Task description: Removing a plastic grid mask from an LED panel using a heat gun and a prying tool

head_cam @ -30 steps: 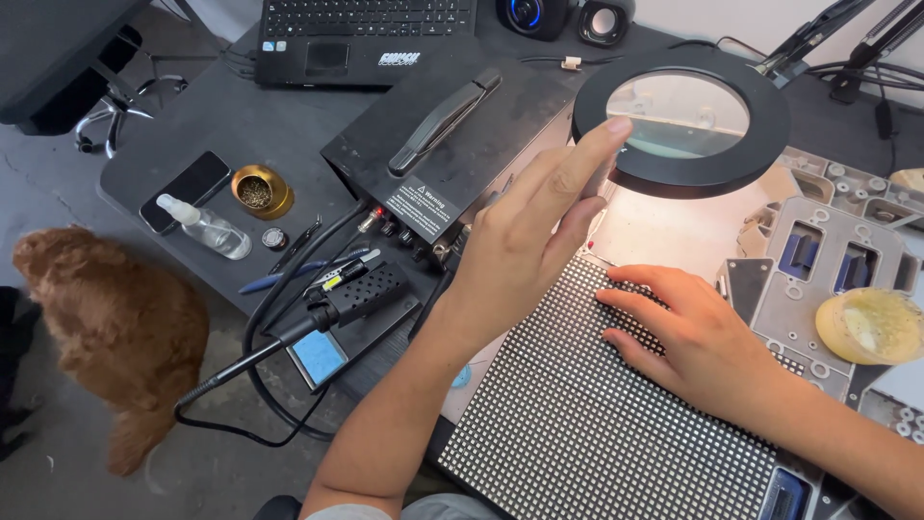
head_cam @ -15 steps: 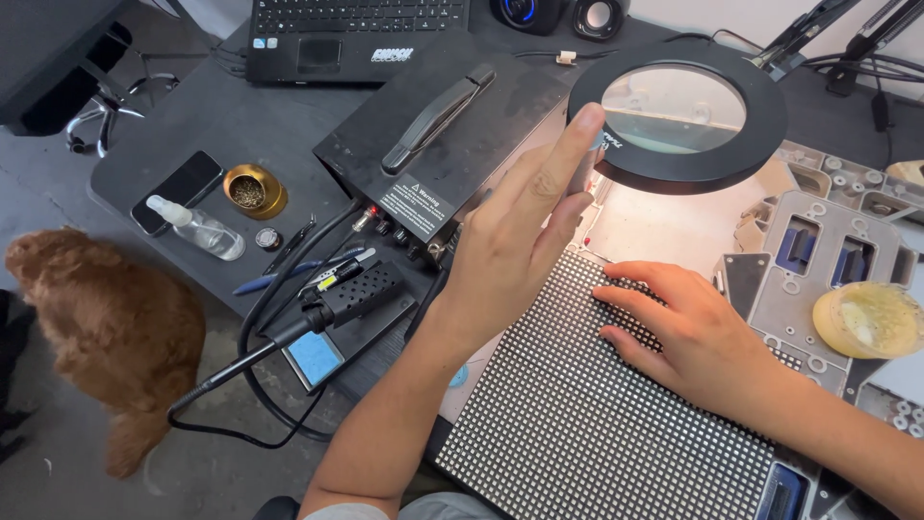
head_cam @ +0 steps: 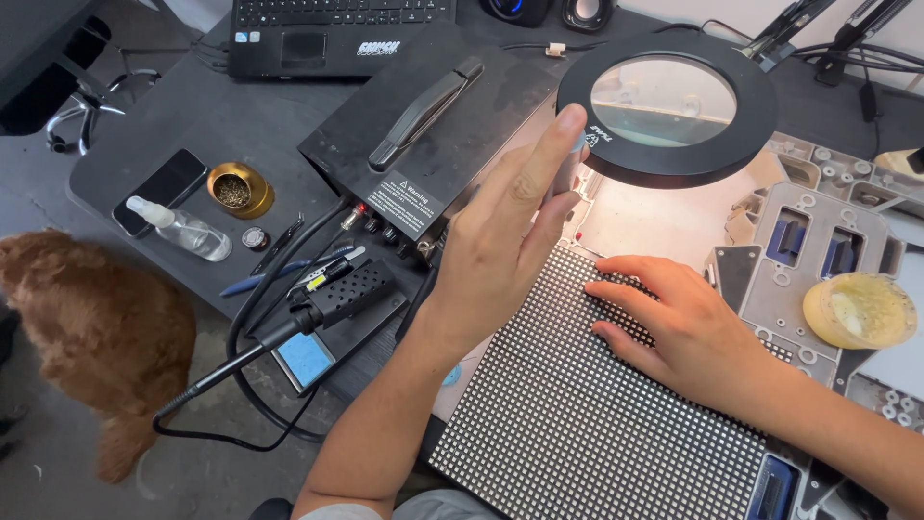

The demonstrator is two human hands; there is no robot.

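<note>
My left hand is raised with its fingers stretched out, the fingertips touching the black rim of a round lit magnifier lamp. It holds nothing. My right hand lies flat, fingers spread, on a black dotted LED matrix panel that rests on the desk under the lamp. A bright patch of lamp light falls on the surface just beyond the panel.
A black station box with a handle stands left of the lamp. A soldering iron in its stand, a brass tip cleaner, a spray bottle, a phone, a laptop. Grey metal frames and a yellow disc at right. Brown furry dog on floor.
My left hand has slid from the lamp's middle rim back to its left edge. My right hand stays on the panel. The view has shifted slightly.
</note>
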